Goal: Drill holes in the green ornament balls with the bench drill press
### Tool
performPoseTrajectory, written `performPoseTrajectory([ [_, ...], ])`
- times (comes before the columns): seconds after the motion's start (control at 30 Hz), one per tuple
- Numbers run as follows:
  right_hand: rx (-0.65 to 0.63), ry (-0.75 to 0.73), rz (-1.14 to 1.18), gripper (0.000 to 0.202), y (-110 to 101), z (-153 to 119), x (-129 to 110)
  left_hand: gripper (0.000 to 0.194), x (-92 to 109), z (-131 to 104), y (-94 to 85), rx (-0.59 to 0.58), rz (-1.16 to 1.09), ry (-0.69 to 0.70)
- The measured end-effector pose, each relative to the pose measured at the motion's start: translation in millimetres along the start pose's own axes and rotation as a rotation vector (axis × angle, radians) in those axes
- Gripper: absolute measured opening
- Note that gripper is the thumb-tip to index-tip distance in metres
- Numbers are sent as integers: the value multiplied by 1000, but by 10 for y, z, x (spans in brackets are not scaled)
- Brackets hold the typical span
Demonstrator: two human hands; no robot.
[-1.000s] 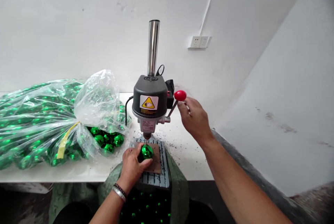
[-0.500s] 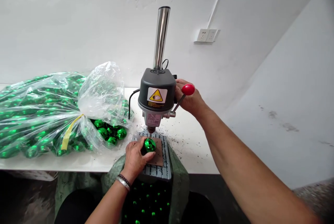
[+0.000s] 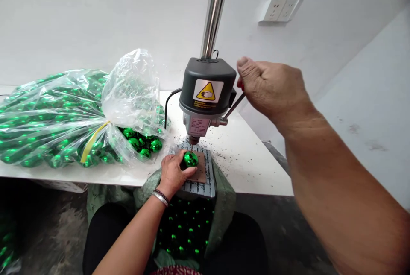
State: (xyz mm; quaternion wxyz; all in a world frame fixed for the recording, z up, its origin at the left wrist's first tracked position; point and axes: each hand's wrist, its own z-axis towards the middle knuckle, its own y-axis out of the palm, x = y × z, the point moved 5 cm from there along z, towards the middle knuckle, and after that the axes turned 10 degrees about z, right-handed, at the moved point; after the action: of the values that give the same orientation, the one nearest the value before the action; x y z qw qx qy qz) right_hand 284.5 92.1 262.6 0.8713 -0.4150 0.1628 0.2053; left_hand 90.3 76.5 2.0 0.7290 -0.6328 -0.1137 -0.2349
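A shiny green ball (image 3: 191, 159) rests on a brown pad (image 3: 200, 168) over the grey base (image 3: 208, 183) of a small drill press (image 3: 208, 87). Fingers and thumb of my left hand (image 3: 174, 171) grip the ball from its left side. The drill bit (image 3: 192, 147) points down just above the ball; whether they touch is unclear. My right hand (image 3: 275, 89) is closed round the knob end of the press's feed lever (image 3: 235, 107), with a bit of red showing by the fingers.
A clear plastic bag (image 3: 54, 117) of green balls, tied with yellow tape, lies on the white table (image 3: 256, 172) at left. Below the press, a green sack (image 3: 224, 206) holds several green balls. Dark shavings dot the table. A socket (image 3: 282, 10) is on the wall.
My right hand has gone from the side of the drill head to the lever's red knob and closed on it. The view has shifted. My left hand still holds the ball under the drill.
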Motion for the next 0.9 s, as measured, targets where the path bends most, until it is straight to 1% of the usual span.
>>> performPoseTrajectory([
  [0.07,-72,154,-134,48,10,-10,-61,48,0,0,-1,1,6,-4],
  [0.1,-102,201,-174,44,15,-17,-87,49,0,0,-2,2,8,-4],
  [0.17,-122,214,-189,37,19,-24,-139,52,-3,1,0,3,10,-5],
  [0.23,-99,214,-174,34,20,-38,-146,54,-11,3,5,-1,12,-10],
  [0.37,39,135,-103,35,20,-149,-82,55,-20,8,15,-7,14,-17],
  [0.47,165,12,-74,42,14,-339,-43,52,-17,9,14,0,10,-16],
  [0.57,243,-74,-69,44,24,-561,-35,51,-19,9,20,-5,14,-16],
  [0.67,283,-89,-77,39,39,-713,-41,53,-29,10,31,-10,19,-20],
  [0.9,311,-104,-24,34,74,-867,-65,54,-36,7,38,4,15,-13],
])
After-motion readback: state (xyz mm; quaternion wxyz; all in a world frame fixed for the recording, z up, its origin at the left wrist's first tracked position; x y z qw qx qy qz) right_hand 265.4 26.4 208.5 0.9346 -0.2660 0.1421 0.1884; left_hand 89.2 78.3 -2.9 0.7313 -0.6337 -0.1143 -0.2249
